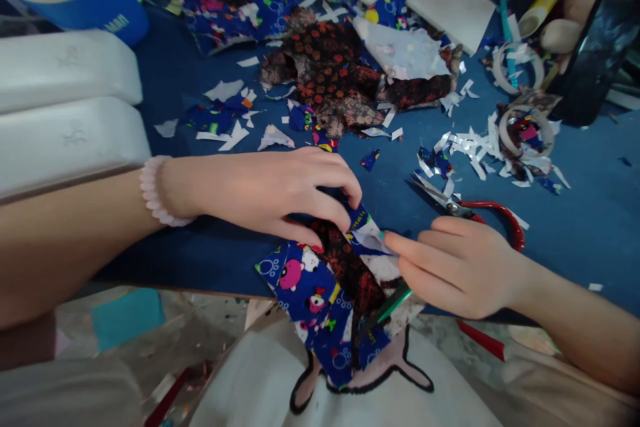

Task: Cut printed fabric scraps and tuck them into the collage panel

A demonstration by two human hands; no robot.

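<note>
Head view: we have the left hand [280, 183] with fingers parted, tips down on a blue cartoon-print piece [310, 287], which lies below it and between both hands. Right hand [460, 267] is curled round a green tool [393, 303], far end blurred, over that piece. We see a dark floral strip [350, 270] running out from the left fingertips, red-handled scissors [453, 207] just beyond the right hand, white boxes [65, 133] beyond the left forearm.

Pale-pink beaded bracelet [149, 192], lt-grey garment [240, 380], blk-outlined pink print [306, 381]
</note>
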